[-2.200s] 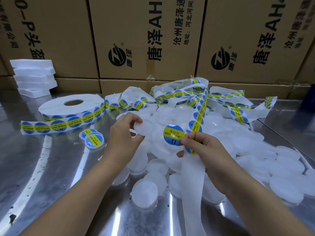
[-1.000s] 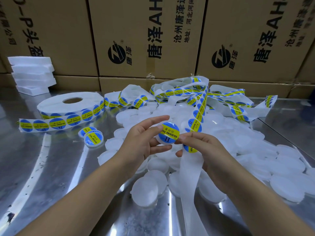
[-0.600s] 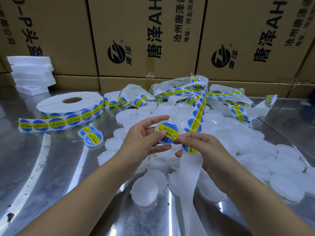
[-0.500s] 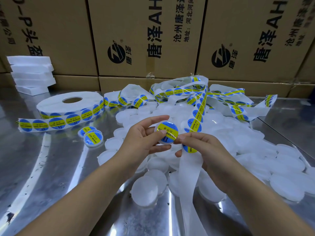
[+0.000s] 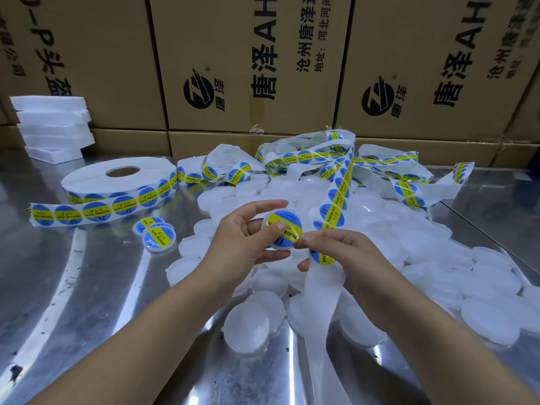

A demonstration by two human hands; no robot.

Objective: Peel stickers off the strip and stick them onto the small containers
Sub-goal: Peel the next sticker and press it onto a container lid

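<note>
My left hand grips a small round white container above the pile, its thumb pressing a blue-and-yellow sticker onto the lid. My right hand pinches the sticker strip just right of the container, fingertips touching the container's edge. The white backing paper hangs down from that hand. A heap of unlabelled white containers covers the metal table.
A large sticker roll lies at the left with its strip trailing. Two labelled containers sit left of my hands. Tangled strip lies at the back. Cardboard boxes wall the rear; white foam blocks stack at far left.
My left hand picked a container from the pile and brought it to the peeled sticker. The sticker now lies on the lid and my left thumb has slid onto it.
</note>
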